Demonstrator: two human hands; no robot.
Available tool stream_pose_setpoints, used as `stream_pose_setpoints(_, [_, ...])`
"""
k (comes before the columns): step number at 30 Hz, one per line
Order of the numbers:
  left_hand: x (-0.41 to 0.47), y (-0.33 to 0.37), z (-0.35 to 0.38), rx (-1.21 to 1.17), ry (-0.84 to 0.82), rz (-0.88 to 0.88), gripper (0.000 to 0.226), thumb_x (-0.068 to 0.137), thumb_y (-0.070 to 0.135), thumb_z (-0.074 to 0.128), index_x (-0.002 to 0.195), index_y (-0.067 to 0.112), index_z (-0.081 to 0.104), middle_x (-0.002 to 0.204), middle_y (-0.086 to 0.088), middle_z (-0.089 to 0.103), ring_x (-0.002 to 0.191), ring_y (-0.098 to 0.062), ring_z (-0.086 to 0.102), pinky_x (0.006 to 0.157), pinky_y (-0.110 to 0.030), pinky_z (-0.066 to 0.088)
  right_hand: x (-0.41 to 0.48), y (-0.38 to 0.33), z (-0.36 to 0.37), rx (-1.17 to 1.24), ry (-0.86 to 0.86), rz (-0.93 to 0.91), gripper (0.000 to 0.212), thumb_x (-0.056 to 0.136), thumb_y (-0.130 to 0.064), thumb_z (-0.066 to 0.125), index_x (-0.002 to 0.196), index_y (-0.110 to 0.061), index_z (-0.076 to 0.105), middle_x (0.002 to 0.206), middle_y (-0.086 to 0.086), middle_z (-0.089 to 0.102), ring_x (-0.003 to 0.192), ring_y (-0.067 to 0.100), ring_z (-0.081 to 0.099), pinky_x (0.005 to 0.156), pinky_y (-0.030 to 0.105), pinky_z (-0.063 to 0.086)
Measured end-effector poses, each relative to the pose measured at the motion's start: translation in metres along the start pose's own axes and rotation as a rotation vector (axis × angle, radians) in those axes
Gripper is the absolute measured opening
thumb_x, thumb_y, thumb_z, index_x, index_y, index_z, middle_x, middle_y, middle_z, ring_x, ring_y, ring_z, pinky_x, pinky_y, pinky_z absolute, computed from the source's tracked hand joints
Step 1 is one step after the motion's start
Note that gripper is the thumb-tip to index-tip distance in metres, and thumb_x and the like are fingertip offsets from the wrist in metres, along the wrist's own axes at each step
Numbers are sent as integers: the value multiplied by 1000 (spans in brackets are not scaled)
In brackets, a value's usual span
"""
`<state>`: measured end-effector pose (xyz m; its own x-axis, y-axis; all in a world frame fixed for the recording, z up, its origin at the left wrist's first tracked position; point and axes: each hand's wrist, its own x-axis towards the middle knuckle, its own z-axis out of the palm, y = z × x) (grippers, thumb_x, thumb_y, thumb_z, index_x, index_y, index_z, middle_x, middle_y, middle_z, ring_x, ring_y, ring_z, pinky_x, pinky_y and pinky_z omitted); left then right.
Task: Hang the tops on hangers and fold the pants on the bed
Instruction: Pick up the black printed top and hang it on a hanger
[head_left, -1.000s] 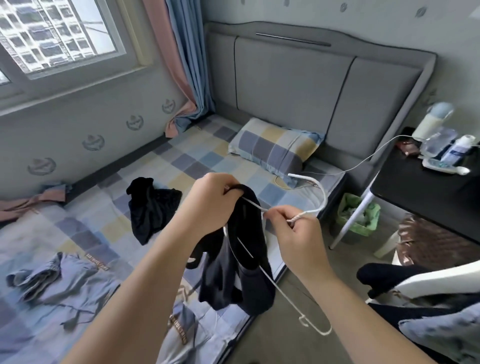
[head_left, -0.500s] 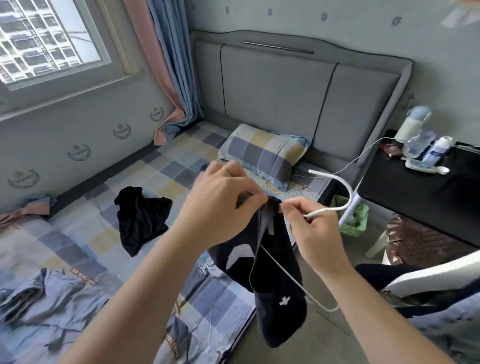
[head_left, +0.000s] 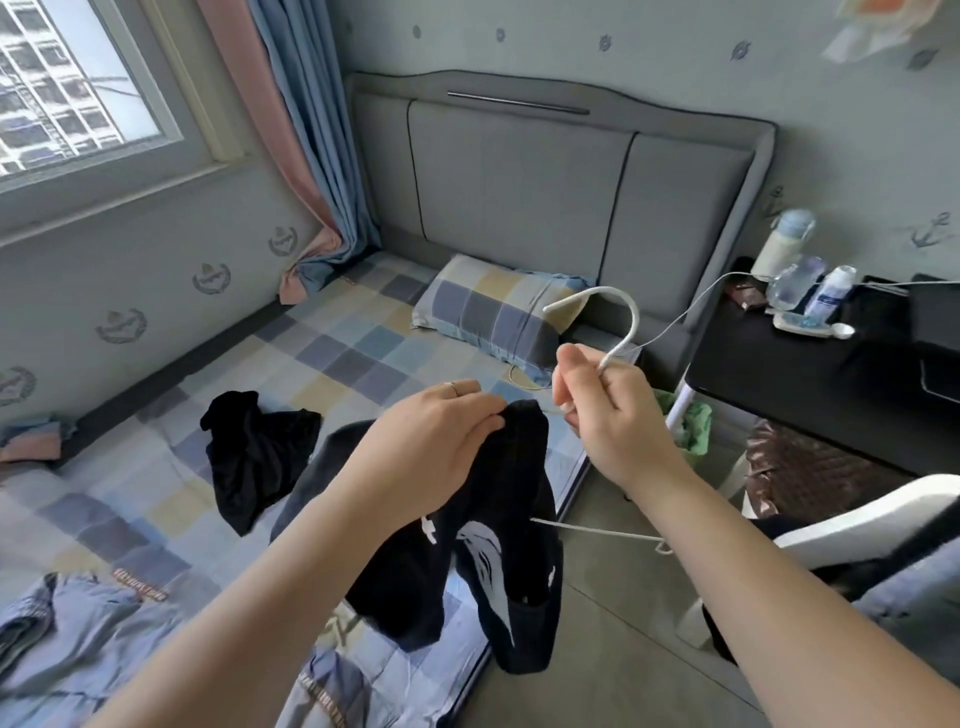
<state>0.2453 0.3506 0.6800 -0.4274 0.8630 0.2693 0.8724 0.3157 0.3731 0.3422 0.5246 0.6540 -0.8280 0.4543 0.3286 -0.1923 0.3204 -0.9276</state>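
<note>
A black top with white print (head_left: 498, 566) hangs in front of me over the bed's edge. My left hand (head_left: 431, 447) grips its upper edge. My right hand (head_left: 608, 415) pinches the neck of a white wire hanger (head_left: 618, 332), hook up; one hanger arm (head_left: 597, 532) sticks out of the top to the right, the rest is hidden in the cloth. A second black garment (head_left: 254, 457) lies crumpled on the checked bed (head_left: 337, 358). Grey-blue clothes (head_left: 88, 639) lie at the lower left.
A checked pillow (head_left: 493, 312) lies by the grey headboard (head_left: 519, 176). A black side table (head_left: 810, 384) with bottles and a white cable stands at the right. Below it are a green bin (head_left: 691, 426), a brown stool (head_left: 810, 478) and a white chair (head_left: 852, 525) with clothes.
Both hands have lifted the top and hanger higher. The top has spread open wider over the hanger, and the hanger's hook now stands more upright.
</note>
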Motion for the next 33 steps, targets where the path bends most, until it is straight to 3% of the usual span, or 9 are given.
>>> stream_pose_setpoints(4, [-8, -3, 8, 0, -3, -83, 26, 105, 28, 47, 116, 23, 71, 95, 13, 61, 86, -12, 59, 70, -27, 46, -5, 6, -1, -149, -69, 16, 40, 103, -46, 41, 83, -15, 57, 60, -5, 51, 56, 8, 48, 58, 21, 39])
stream_pose_setpoints(9, [-19, -12, 12, -57, 189, -261, 20, 102, 23, 53, 106, 21, 73, 94, 17, 66, 93, -12, 62, 78, -33, 51, -39, 29, -2, -402, 223, -218, 18, 99, -26, 51, 110, -16, 61, 101, -5, 62, 99, 12, 60, 87, 18, 44])
stream_pose_setpoints(14, [-21, -10, 13, -189, 206, -368, 14, 96, 33, 62, 101, 24, 72, 86, 13, 67, 82, -9, 62, 75, -37, 53, -65, 50, 22, -222, -238, 165, 38, 98, -21, 62, 122, -49, 55, 111, -22, 65, 106, 0, 60, 84, 13, 45])
stream_pose_setpoints(16, [-22, -8, 13, -205, 132, -384, 21, 88, 39, 71, 104, 27, 70, 88, 14, 66, 83, -9, 62, 74, -33, 53, -64, 55, 29, -208, -295, 194, 30, 98, -21, 61, 111, -49, 61, 103, -20, 67, 100, 4, 62, 81, 15, 47])
stream_pose_setpoints(19, [-25, -11, 16, -174, 81, -379, 18, 89, 22, 71, 106, 20, 67, 92, 6, 67, 85, -15, 61, 76, -37, 53, -61, 60, 32, -341, -239, 146, 13, 99, -20, 61, 88, -19, 67, 85, -4, 62, 86, 19, 59, 77, 36, 49])
stream_pose_setpoints(23, [-29, -22, 18, -129, 124, -357, 10, 92, 7, 56, 97, 8, 65, 83, -1, 62, 80, -16, 56, 72, -37, 48, -69, 55, 30, -192, -205, 113, 42, 103, -18, 53, 72, -47, 51, 65, -21, 50, 61, 3, 44, 60, 14, 35])
stream_pose_setpoints(27, [-34, -24, 21, -139, 186, -358, 11, 92, 6, 57, 85, 10, 65, 71, 2, 57, 68, -10, 52, 63, -31, 46, -74, 68, 29, -246, -411, 298, 13, 99, -35, 55, 88, -32, 62, 74, -13, 62, 72, 7, 55, 75, 25, 48])
stream_pose_setpoints(30, [-39, -31, 16, -163, 241, -348, 12, 93, 10, 61, 87, 13, 70, 69, 3, 63, 64, -13, 57, 61, -38, 50, -74, 93, 17, -691, -516, 367, 22, 98, -45, 52, 101, -28, 67, 88, -12, 65, 97, 8, 46, 117, 40, 19])
stream_pose_setpoints(33, [-43, -43, 6, -199, 261, -388, 15, 92, 14, 63, 90, 24, 74, 67, 6, 66, 59, -14, 61, 56, -35, 54, -78, 115, 0, -969, -553, 314, 26, 96, -51, 52, 105, -33, 69, 113, -16, 63, 138, 3, 30, 117, 55, -18])
